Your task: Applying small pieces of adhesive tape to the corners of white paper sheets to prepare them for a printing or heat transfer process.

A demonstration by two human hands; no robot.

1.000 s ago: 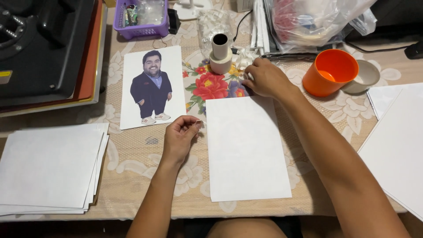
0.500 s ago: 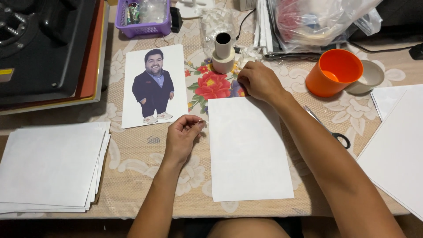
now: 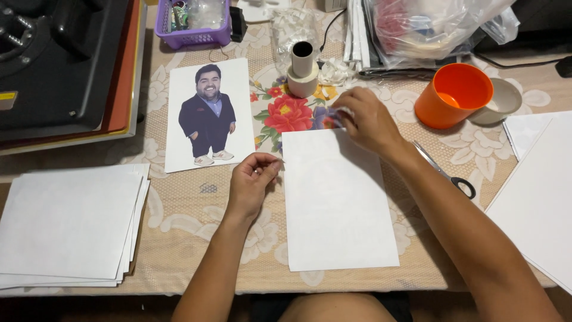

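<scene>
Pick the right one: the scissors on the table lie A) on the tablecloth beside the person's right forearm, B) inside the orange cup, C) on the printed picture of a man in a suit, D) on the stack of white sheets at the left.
A: the scissors lie flat on the tablecloth, just right of the right forearm, below the orange cup.
</scene>
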